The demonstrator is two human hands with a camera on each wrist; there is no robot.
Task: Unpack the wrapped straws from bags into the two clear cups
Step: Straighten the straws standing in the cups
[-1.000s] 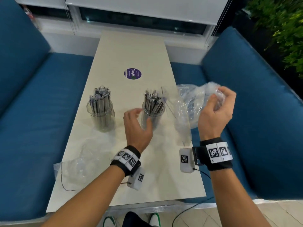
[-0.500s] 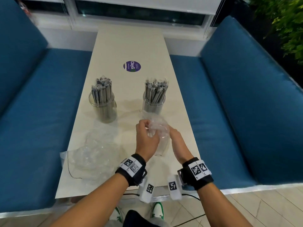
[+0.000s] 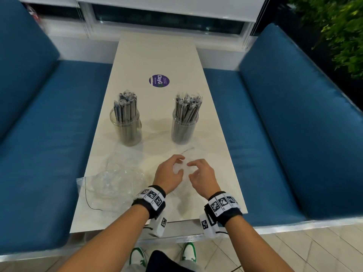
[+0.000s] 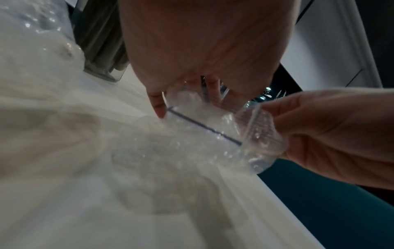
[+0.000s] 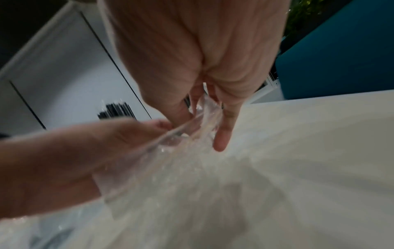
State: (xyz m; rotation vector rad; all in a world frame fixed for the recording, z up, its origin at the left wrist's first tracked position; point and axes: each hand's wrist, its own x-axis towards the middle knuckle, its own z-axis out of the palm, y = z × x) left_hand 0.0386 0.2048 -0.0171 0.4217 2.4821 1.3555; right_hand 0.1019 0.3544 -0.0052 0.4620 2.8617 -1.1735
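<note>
Two clear cups stand mid-table, the left cup (image 3: 127,126) and the right cup (image 3: 184,125), each packed with upright wrapped straws (image 3: 187,107). Nearer the front edge, my left hand (image 3: 177,165) and right hand (image 3: 192,170) face each other with curled fingers around a crumpled, empty clear bag (image 3: 183,170). In the left wrist view my left hand's fingertips (image 4: 158,109) curl onto the bag (image 4: 202,134) while my right hand (image 4: 319,134) pinches its other end. In the right wrist view the bag (image 5: 170,168) runs between my right hand (image 5: 204,121) and my left hand (image 5: 85,151).
A second empty clear bag (image 3: 115,179) with a dark string lies flat at the table's front left. A purple round sticker (image 3: 159,81) is on the white table (image 3: 157,54) beyond the cups. Blue benches (image 3: 49,134) flank both sides.
My right hand brought the clear bag from up at the right down to the table front. My left hand joined it, and both now bunch the bag between them.
</note>
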